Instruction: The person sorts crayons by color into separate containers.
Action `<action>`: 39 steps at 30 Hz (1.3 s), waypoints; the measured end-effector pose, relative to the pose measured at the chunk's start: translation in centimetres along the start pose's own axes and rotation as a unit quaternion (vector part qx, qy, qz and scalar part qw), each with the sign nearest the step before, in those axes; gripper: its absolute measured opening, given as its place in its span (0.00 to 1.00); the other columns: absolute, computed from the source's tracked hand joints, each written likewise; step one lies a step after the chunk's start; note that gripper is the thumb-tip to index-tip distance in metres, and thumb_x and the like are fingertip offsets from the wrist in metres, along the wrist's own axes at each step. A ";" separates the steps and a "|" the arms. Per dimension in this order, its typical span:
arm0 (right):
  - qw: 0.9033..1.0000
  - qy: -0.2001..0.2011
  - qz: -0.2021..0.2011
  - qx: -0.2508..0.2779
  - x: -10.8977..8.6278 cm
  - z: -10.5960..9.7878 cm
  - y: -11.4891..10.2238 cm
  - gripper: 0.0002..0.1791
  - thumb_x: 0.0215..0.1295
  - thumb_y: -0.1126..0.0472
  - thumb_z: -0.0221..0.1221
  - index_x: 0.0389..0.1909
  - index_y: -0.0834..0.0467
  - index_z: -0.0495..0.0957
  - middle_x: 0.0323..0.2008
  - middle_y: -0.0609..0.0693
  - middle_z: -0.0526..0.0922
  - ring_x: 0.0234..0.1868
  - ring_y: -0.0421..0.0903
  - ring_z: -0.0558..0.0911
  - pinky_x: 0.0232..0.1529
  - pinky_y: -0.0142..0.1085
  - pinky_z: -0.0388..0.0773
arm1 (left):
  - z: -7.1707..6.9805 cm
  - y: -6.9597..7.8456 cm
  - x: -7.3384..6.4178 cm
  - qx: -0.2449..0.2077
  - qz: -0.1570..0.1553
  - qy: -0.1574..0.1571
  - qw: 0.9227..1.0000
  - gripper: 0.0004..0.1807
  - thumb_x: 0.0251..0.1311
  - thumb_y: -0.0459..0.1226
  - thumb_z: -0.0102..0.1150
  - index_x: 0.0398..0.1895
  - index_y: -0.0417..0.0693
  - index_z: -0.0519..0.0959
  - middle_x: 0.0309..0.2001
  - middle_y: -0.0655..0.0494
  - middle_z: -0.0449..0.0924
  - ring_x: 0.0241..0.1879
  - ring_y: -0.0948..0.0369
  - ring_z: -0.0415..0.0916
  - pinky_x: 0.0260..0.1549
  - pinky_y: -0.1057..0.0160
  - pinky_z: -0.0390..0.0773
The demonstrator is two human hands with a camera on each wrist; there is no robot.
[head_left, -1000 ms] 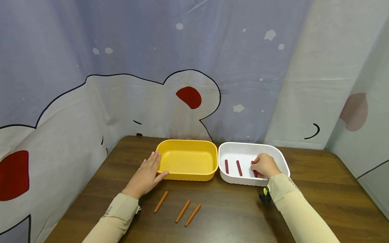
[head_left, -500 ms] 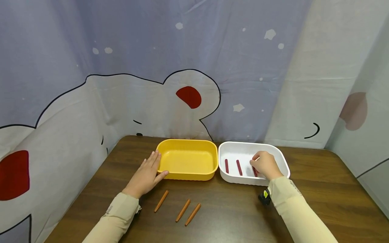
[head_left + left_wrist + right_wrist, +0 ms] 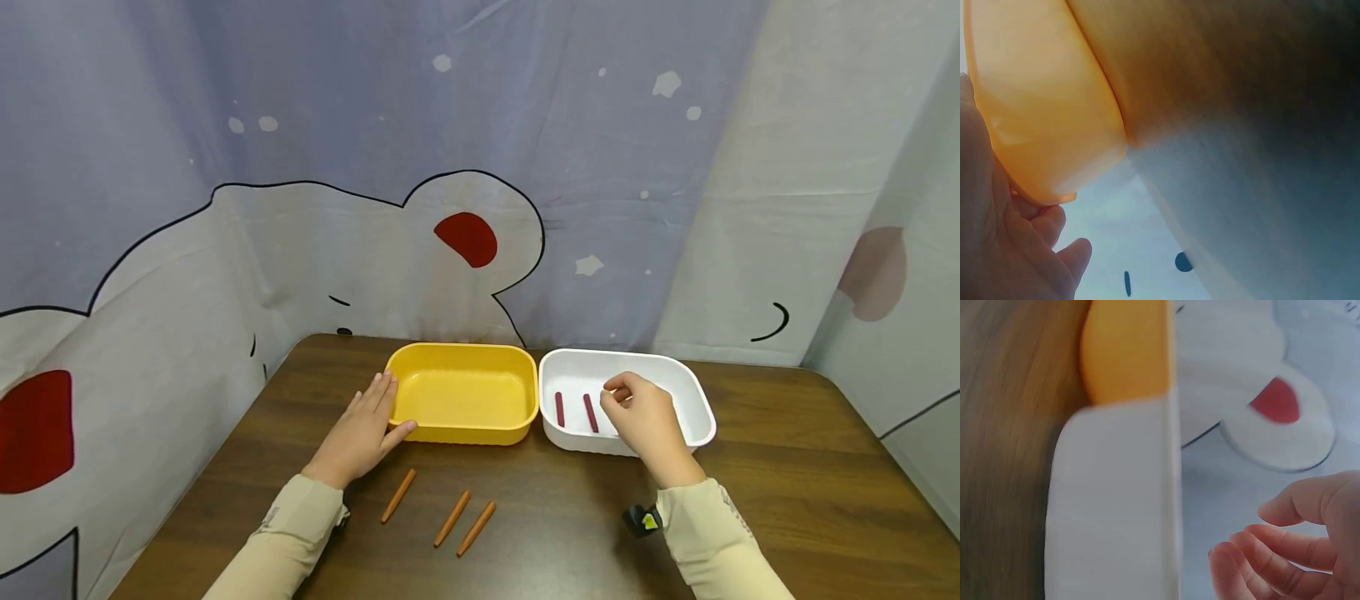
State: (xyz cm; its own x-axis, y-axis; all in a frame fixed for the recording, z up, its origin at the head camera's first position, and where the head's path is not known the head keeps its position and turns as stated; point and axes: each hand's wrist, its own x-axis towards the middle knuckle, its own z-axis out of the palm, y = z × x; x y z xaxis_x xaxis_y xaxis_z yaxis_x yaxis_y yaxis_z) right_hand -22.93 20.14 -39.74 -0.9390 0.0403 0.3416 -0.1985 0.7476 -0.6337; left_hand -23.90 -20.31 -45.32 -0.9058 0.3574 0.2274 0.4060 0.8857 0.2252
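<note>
My left hand (image 3: pixel 354 440) rests with straight fingers against the left rim of a yellow plastic bin (image 3: pixel 465 434). The left wrist view shows those fingers (image 3: pixel 1049 225) touching the bin's edge. Over the white bin (image 3: pixel 581 441) is my right hand (image 3: pixel 647 421), its palm partly covering the inside. Nothing sits between its thumb and bent fingertips, which stand apart in the right wrist view. Two dark red sticks lie in the white bin, one on the left (image 3: pixel 559 410) and one nearer the middle (image 3: pixel 591 413). A third, seen earlier, is hidden behind the right hand.
Three orange-brown sticks lie on the wooden table (image 3: pixel 555 533) in front: one to the left (image 3: pixel 398 496), one in the middle (image 3: pixel 452 518) and one to the right (image 3: pixel 476 529). The bins stand side by side before a printed curtain (image 3: pixel 600 208).
My right hand has let go of a dark red stick in the white bin, then risen and shifted left towards me. The left hand has kept its place.
</note>
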 end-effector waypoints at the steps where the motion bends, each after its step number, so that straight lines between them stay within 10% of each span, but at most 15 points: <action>1: 1.000 0.004 -0.005 0.007 -0.3 0.0 -0.4 0.07 0.62 0.65 0.60 0.36 0.63 0.84 0.28 0.53 0.85 0.30 0.49 0.83 0.33 0.39 0.78 | 0.0 0.0 0.0 0.000 0.000 0.000 1.000 0.45 0.74 0.55 0.52 0.76 0.27 0.54 0.78 0.35 0.50 0.78 0.42 0.46 0.72 0.37 0.54; 20: 0.985 -0.117 -0.026 0.123 -5.7 4.9 -4.0 0.04 0.57 0.70 0.68 0.33 0.61 0.84 0.25 0.44 0.83 0.26 0.38 0.79 0.32 0.31 0.78 | 0.2 0.0 0.0 0.002 0.000 0.004 1.000 0.45 0.73 0.55 0.53 0.76 0.27 0.54 0.78 0.35 0.50 0.78 0.41 0.47 0.72 0.37 0.55; 31: 0.964 -0.192 -0.143 0.118 -7.1 7.5 -4.8 0.07 0.57 0.69 0.70 0.35 0.61 0.83 0.33 0.47 0.83 0.33 0.41 0.82 0.36 0.33 0.82 | 0.2 -0.1 0.1 0.002 -0.001 0.005 1.000 0.45 0.73 0.55 0.52 0.76 0.27 0.55 0.78 0.35 0.50 0.78 0.41 0.48 0.72 0.37 0.55; 39: 0.931 -0.245 -0.269 0.043 -7.1 8.3 -5.5 0.08 0.59 0.66 0.72 0.38 0.58 0.83 0.36 0.46 0.82 0.37 0.40 0.80 0.41 0.32 0.80 | 0.2 0.0 0.1 0.001 -0.001 0.004 1.000 0.45 0.74 0.56 0.52 0.76 0.27 0.55 0.78 0.35 0.50 0.78 0.41 0.47 0.72 0.37 0.55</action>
State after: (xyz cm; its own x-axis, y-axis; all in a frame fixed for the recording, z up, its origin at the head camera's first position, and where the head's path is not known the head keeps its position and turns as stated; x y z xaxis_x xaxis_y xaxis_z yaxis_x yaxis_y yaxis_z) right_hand -17.54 10.22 -44.43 -0.7089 -0.6470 0.2810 -0.6782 0.5158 -0.5234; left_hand -24.00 -20.28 -45.48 -0.9058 0.3528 0.2346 0.4036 0.8869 0.2247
